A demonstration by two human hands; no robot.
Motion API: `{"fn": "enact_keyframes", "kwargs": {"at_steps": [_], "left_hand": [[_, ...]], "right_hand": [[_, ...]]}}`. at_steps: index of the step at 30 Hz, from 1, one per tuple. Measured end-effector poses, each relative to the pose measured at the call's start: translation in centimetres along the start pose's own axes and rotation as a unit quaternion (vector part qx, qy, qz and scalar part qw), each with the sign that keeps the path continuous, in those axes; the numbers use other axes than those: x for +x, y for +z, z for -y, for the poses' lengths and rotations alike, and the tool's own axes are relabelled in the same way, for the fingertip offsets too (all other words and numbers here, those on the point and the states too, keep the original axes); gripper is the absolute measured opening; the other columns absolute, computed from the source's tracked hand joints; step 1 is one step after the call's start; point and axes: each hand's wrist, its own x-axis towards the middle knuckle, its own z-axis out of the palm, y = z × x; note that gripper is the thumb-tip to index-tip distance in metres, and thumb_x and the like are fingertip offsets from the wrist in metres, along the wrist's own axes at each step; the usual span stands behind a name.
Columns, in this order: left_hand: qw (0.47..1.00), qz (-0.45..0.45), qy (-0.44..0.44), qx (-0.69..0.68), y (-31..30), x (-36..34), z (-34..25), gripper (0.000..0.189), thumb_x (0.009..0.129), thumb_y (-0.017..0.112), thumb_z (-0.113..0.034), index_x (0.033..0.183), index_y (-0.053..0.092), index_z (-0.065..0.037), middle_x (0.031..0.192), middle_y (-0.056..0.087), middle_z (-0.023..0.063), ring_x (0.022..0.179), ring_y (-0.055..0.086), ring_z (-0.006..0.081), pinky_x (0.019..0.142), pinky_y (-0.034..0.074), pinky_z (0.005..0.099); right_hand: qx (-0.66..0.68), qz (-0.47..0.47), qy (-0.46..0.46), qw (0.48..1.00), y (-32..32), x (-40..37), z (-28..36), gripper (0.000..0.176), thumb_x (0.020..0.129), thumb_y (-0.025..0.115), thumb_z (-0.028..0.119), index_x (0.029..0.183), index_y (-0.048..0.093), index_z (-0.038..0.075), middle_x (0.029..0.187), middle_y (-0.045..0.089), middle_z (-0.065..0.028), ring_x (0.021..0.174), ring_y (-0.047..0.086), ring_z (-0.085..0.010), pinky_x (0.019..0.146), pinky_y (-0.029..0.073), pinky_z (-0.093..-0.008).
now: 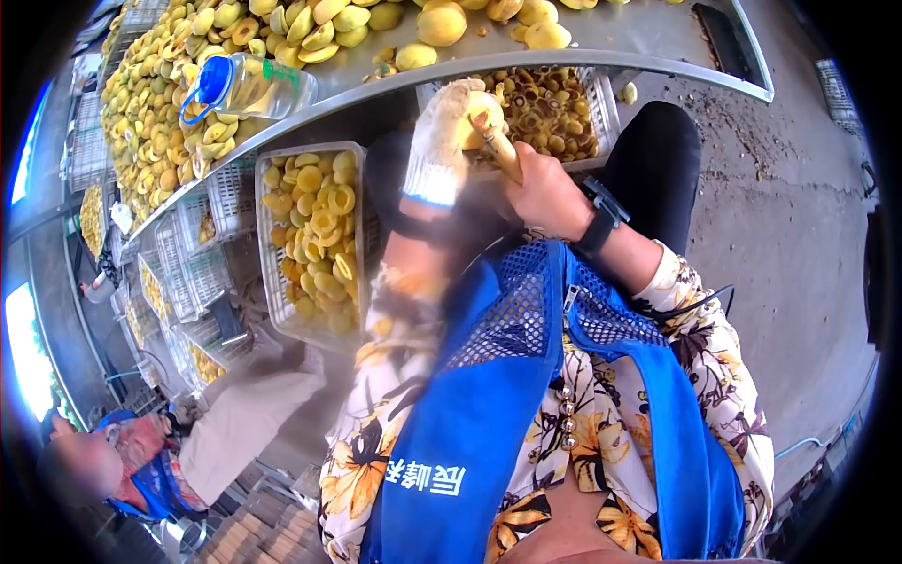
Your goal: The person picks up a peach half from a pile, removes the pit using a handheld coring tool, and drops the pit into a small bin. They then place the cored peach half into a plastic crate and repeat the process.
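Observation:
My left hand (434, 141), in a white knit glove, grips a yellow peach half (477, 120) with its reddish centre showing. Bare-skinned and wearing a dark wristwatch, my right hand (550, 193) is closed round a wooden-handled tool (505, 155). The tool's narrow end touches the peach at its centre; the exact shape of the tip cannot be made out. Both hands are above a white crate (609, 108) of brownish pits and scraps (550, 103), just in front of the metal table's edge.
A metal table (601, 28) bears a heap of peach halves (160, 113) and a blue-capped plastic bottle (263, 86). Left of my legs stands a crate (266, 254) of hollowed halves (319, 226). Another person (150, 461) is at lower left, near stacked crates (178, 263).

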Motion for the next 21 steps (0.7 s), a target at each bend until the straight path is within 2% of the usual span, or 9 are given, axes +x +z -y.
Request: {"fn": "enact_keyframes", "kwargs": {"at_steps": [4,5,7,9,10,13,15,19,21], "left_hand": [[0.977,-0.057,0.186,0.089,1.2,-0.1,0.7,0.037,0.091,0.053,-0.035,0.104,0.057,-0.001,0.093,0.062,0.0082,0.080,0.059,0.0161,0.070,0.049,0.0258],[0.979,-0.088,0.169,0.079,1.1,0.0,0.9,0.033,0.091,0.053,-0.031,0.102,0.058,0.000,0.088,0.063,0.0081,0.076,0.060,0.0162,0.067,0.049,0.0251],[0.989,-0.115,0.049,-0.083,1.1,0.3,0.6,0.025,0.088,0.057,-0.023,0.095,0.058,0.001,0.078,0.060,0.0105,0.064,0.058,0.0197,0.052,0.047,0.0293],[0.970,-0.122,-0.042,-0.207,1.6,0.0,0.2,0.019,0.086,0.060,-0.016,0.088,0.057,0.003,0.070,0.057,0.0131,0.054,0.057,0.0223,0.041,0.046,0.0324],[0.976,-0.144,-0.030,-0.162,1.6,0.0,0.4,0.019,0.085,0.060,-0.015,0.087,0.057,0.004,0.070,0.057,0.0133,0.054,0.056,0.0222,0.041,0.046,0.0324],[0.986,-0.163,-0.002,-0.019,1.4,0.7,0.9,0.022,0.086,0.058,-0.019,0.088,0.059,0.004,0.073,0.060,0.0126,0.058,0.058,0.0207,0.048,0.047,0.0303],[0.990,-0.118,0.004,0.081,0.6,1.1,0.9,0.030,0.087,0.056,-0.028,0.089,0.063,0.002,0.080,0.064,0.0105,0.069,0.061,0.0182,0.059,0.050,0.0263],[0.996,-0.032,-0.064,0.046,0.2,1.4,-0.3,0.031,0.087,0.056,-0.030,0.092,0.061,0.001,0.084,0.064,0.0112,0.072,0.061,0.0176,0.060,0.050,0.0267],[0.998,-0.018,-0.050,-0.028,-0.1,1.3,-0.5,0.026,0.087,0.057,-0.024,0.094,0.059,0.001,0.082,0.062,0.0130,0.068,0.060,0.0228,0.054,0.050,0.0322]], "right_hand": [[0.064,-0.031,0.023,0.997,0.6,0.4,0.4,0.015,0.079,0.051,0.011,0.084,0.050,-0.003,0.064,0.056,-0.0234,0.061,0.059,-0.0361,0.058,0.044,-0.0426],[0.091,-0.033,0.020,0.995,1.1,0.3,0.0,0.015,0.079,0.051,0.011,0.084,0.050,-0.003,0.064,0.056,-0.0230,0.060,0.058,-0.0355,0.058,0.044,-0.0423],[0.142,-0.039,0.015,0.989,2.4,0.3,-0.4,0.015,0.079,0.050,0.011,0.084,0.050,-0.003,0.064,0.056,-0.0222,0.059,0.058,-0.0341,0.058,0.044,-0.0416],[0.193,0.053,0.122,0.972,1.7,0.1,0.1,0.016,0.079,0.050,0.012,0.084,0.050,-0.003,0.065,0.056,-0.0224,0.061,0.058,-0.0350,0.058,0.044,-0.0411],[0.217,0.096,0.177,0.955,1.4,0.0,0.4,0.016,0.079,0.050,0.012,0.084,0.049,-0.003,0.066,0.056,-0.0225,0.061,0.058,-0.0354,0.058,0.044,-0.0408],[0.136,-0.035,0.035,0.990,3.2,-0.3,-1.3,0.016,0.078,0.050,0.011,0.085,0.049,-0.004,0.066,0.056,-0.0229,0.062,0.058,-0.0358,0.059,0.044,-0.0406],[0.134,-0.020,0.048,0.990,3.0,-0.1,-1.3,0.016,0.078,0.051,0.011,0.084,0.049,-0.004,0.067,0.056,-0.0239,0.064,0.057,-0.0371,0.061,0.044,-0.0411],[0.110,-0.036,-0.003,0.993,4.0,0.1,-2.4,0.014,0.079,0.051,0.010,0.084,0.048,-0.002,0.061,0.055,-0.0176,0.053,0.056,-0.0298,0.051,0.044,-0.0367],[0.203,0.027,0.037,0.978,3.2,0.5,-2.3,0.012,0.080,0.051,0.010,0.086,0.047,0.001,0.057,0.053,-0.0102,0.044,0.051,-0.0207,0.042,0.041,-0.0310]]}}
